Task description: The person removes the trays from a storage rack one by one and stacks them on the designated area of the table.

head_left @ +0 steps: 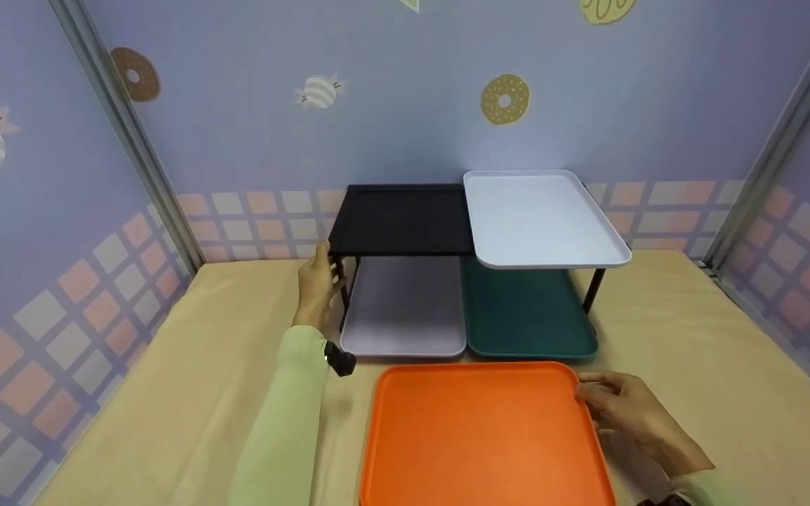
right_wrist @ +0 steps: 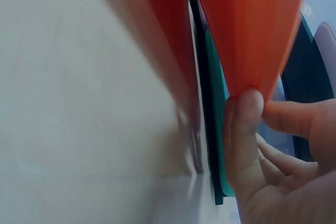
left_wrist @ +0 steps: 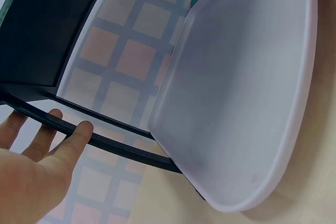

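My left hand (head_left: 320, 288) is at the front left corner of a black rack (head_left: 405, 219). In the left wrist view its spread fingers (left_wrist: 73, 142) touch a thin black leg (left_wrist: 126, 149). My right hand (head_left: 630, 414) pinches the right rim of an orange tray (head_left: 482, 429) between thumb and fingers. This tray is in front of the rack, its near edge out of the head view. Under the rack lie a pale lilac tray (head_left: 405, 309) and a dark green tray (head_left: 531, 316) side by side. A white tray (head_left: 545, 221) sits on top at the right.
A beige cloth (head_left: 187, 393) covers the table. Behind the rack rises a lilac wall (head_left: 405, 91) with printed donuts and candies. Side panels (head_left: 32, 281) close off the left and right, joined by grey metal posts (head_left: 124, 133).
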The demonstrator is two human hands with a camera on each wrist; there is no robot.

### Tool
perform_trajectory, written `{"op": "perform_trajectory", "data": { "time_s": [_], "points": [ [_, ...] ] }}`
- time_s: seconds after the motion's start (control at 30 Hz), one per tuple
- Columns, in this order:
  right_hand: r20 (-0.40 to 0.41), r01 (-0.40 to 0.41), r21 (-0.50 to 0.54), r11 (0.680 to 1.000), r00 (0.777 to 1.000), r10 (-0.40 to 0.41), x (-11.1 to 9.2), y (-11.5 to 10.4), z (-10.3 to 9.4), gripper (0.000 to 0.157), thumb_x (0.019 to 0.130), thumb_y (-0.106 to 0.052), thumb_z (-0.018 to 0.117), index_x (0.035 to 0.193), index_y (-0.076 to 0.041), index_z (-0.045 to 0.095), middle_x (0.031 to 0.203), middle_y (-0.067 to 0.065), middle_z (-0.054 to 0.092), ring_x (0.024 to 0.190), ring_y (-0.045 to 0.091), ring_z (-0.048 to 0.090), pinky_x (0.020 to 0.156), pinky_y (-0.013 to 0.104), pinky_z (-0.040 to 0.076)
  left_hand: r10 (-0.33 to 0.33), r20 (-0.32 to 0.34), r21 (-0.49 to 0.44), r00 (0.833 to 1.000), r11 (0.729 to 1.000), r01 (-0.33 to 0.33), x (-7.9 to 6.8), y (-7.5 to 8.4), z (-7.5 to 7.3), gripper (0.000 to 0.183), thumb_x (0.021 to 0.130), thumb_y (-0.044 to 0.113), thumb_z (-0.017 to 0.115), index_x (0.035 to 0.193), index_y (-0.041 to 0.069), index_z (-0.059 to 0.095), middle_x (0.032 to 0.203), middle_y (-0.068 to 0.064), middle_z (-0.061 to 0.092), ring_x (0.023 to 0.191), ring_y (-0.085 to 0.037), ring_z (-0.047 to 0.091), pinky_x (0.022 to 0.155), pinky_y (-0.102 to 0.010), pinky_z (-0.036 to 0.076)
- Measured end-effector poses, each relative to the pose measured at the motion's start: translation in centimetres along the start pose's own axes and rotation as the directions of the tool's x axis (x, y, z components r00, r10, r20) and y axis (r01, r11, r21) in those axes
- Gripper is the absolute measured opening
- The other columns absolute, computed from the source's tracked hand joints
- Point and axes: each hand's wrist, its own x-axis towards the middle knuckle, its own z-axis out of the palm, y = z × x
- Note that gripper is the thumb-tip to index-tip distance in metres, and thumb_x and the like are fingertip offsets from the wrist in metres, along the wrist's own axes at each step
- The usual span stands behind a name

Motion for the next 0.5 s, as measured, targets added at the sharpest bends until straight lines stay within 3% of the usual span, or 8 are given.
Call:
{"op": "perform_trajectory", "data": {
  "time_s": [0.33,0.5],
  "points": [
    [-0.019,-0.003,-0.002,1.000,1.000,0.003,0.46,0.56,-0.45,0.045,0.104,-0.015,0.060,0.140,0.010,0.050,0.113,0.012,0.072,0.088,0.022,0.069,0.069,0.033,0.059,0.002,0.040,0.044,0.999,0.999,-0.004,0.06,0.12,-0.42,0.063,0.108,0.048,0.041,0.148,0.001,0.051,0.150,-0.019,0.049,0.141,-0.036,0.046,0.111,-0.042,0.047],
    [-0.037,0.001,0.010,1.000,0.999,-0.001,0.70,0.76,-0.58,0.041,0.103,-0.012,0.061,0.138,0.008,0.052,0.115,0.013,0.072,0.088,0.023,0.068,0.066,0.032,0.057,0.005,0.043,0.018,0.999,1.000,-0.006,0.10,0.12,-0.51,0.062,0.108,0.046,0.041,0.147,-0.002,0.050,0.151,-0.021,0.047,0.142,-0.036,0.045,0.113,-0.043,0.045]
  ]
}}
